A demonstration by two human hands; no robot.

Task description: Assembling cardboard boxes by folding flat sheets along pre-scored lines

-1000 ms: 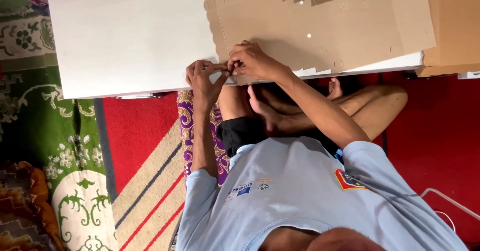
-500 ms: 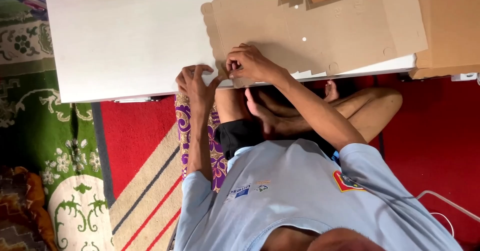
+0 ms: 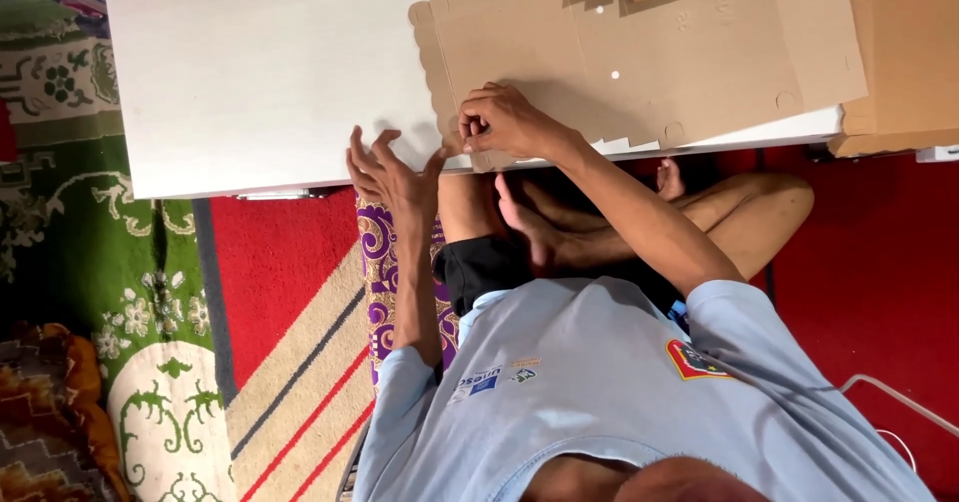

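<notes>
My right hand (image 3: 504, 122) pinches the near edge of the flat cardboard sheet (image 3: 639, 57) on the white tabletop (image 3: 260, 72); my left hand (image 3: 385, 172), fingers spread, holds nothing.

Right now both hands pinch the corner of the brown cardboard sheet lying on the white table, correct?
Not quite. The head view shows only the right hand pinching the cardboard corner on the white table. The left hand is open, fingers spread, at the table edge beside it.

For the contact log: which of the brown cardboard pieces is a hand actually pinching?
The flat scallop-edged cardboard sheet on the white table; the right hand pinches its near corner. The other cardboard pieces lie untouched.
</notes>
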